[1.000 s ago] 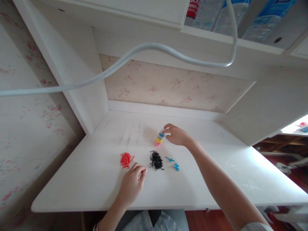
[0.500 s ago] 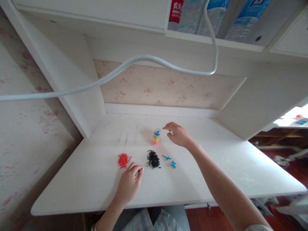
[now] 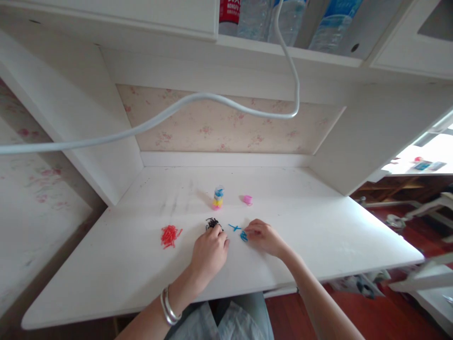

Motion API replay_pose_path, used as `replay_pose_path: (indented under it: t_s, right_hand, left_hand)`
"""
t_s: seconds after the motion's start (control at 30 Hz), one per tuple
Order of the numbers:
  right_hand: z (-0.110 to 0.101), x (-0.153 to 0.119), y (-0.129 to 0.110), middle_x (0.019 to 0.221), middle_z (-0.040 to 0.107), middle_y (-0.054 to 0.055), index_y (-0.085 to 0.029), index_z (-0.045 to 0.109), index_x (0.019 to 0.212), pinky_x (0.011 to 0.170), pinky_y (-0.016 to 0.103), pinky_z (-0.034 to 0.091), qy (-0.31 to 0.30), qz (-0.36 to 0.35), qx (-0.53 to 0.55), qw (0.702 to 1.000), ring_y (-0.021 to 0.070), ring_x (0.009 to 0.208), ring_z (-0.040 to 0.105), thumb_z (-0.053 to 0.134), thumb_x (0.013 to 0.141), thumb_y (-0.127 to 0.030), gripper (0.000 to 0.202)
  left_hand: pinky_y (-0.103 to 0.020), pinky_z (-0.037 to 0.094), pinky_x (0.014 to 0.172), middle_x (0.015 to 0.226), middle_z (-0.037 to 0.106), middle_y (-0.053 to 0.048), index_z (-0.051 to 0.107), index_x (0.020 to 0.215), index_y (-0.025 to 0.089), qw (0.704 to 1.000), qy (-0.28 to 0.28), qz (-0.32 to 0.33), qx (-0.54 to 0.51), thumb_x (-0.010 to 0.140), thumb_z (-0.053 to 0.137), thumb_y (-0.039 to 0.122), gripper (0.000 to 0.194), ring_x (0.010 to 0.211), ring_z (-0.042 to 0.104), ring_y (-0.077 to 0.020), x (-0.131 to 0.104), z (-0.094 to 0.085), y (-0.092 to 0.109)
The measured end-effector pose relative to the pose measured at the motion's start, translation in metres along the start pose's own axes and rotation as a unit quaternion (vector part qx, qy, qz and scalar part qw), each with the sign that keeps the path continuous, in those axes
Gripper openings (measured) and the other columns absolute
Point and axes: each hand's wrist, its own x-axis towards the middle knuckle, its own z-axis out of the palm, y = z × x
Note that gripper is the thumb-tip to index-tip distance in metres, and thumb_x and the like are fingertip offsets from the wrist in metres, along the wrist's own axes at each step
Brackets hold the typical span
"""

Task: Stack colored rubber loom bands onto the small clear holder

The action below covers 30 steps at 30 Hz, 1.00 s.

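Note:
My left hand rests over the near side of the black pile, its fingers bent and partly hiding it; whether they grip a piece is unclear. My right hand has its fingertips together at the right edge of the small blue pieces; what they pinch is too small to make out. A blue crossed piece lies just behind these. Beyond the black pile stands a clear container with blue, yellow and pink contents. Red pieces lie in a heap at the left.
A pink item sits on the white table, right of the container. A white cable hangs across the view below a shelf with bottles. Side panels bound the table at left and right.
My right hand has come from beside the container down to the blue pieces. My left hand has moved right onto the black pile. The pink item now shows. The view has shifted.

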Motion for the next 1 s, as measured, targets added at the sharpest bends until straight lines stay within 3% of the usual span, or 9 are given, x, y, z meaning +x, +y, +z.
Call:
replay_pose_path:
  t_s: [0.13,0.27,0.4,0.5,0.63,0.9,1.0]
  right_hand:
    - [0.006,-0.013,0.003,0.102,0.061,0.004,-0.028,0.072,0.098,0.080,0.028,0.048,0.034,-0.002,-0.009,0.999,0.0163,0.089,0.059,0.058,0.079,-0.023,0.024]
    - [0.010,-0.015,0.001,0.099,0.061,0.004,-0.027,0.072,0.091,0.085,0.030,0.046,0.070,-0.013,-0.032,0.997,0.0170,0.094,0.058,0.053,0.085,-0.029,0.020]
    - [0.010,-0.015,-0.001,0.098,0.061,0.005,-0.022,0.070,0.087,0.083,0.029,0.046,0.105,-0.021,-0.020,0.994,0.0167,0.090,0.059,0.046,0.090,-0.031,0.025]
    - [0.009,-0.016,0.001,0.097,0.061,0.007,-0.021,0.067,0.088,0.079,0.028,0.046,0.149,-0.013,-0.004,0.989,0.0170,0.086,0.059,0.041,0.092,-0.034,0.029]
    - [0.008,-0.017,0.003,0.095,0.061,0.008,-0.020,0.063,0.085,0.079,0.029,0.045,0.193,0.005,-0.001,0.981,0.0183,0.085,0.059,0.040,0.093,-0.037,0.030]
    - [0.007,-0.018,0.008,0.093,0.061,0.008,-0.020,0.061,0.082,0.076,0.029,0.044,0.228,0.021,0.013,0.973,0.0181,0.083,0.058,0.040,0.092,-0.041,0.031]
    - [0.007,-0.018,0.009,0.093,0.062,0.009,-0.020,0.062,0.081,0.076,0.029,0.044,0.237,0.029,0.022,0.971,0.0183,0.082,0.058,0.040,0.092,-0.043,0.033]
  left_hand:
    - [-0.032,0.046,0.070,0.093,0.059,-0.008,0.064,0.088,0.019,0.999,-0.015,0.027,0.033,0.086,0.052,0.024,0.013,0.087,0.057,-0.0221,0.025,0.012,0.011]
    - [-0.033,0.046,0.071,0.093,0.058,-0.009,0.064,0.087,0.017,0.996,-0.033,0.058,0.054,0.089,0.044,0.016,0.020,0.085,0.057,-0.0215,0.040,0.021,0.013]
    - [-0.031,0.046,0.071,0.092,0.058,-0.008,0.063,0.086,0.017,0.994,-0.045,0.069,0.070,0.088,0.040,0.009,0.025,0.084,0.057,-0.0194,0.047,0.024,0.012]
    - [-0.029,0.046,0.070,0.093,0.058,-0.007,0.062,0.087,0.018,0.996,-0.042,0.047,0.068,0.092,0.038,0.014,0.024,0.083,0.058,-0.0181,0.049,0.022,0.009]
    - [-0.027,0.045,0.070,0.093,0.058,-0.004,0.060,0.089,0.020,0.999,-0.013,0.025,0.046,0.095,0.037,0.024,0.024,0.084,0.059,-0.0161,0.052,0.008,0.002]
    - [-0.022,0.045,0.078,0.100,0.059,-0.002,0.061,0.098,0.023,0.993,0.117,-0.003,0.001,0.096,0.037,0.029,0.025,0.087,0.060,-0.0125,0.075,-0.046,-0.020]
    - [-0.022,0.044,0.077,0.101,0.059,-0.002,0.062,0.101,0.023,0.989,0.142,-0.028,0.011,0.096,0.038,0.031,0.026,0.086,0.061,-0.0128,0.089,-0.058,-0.029]
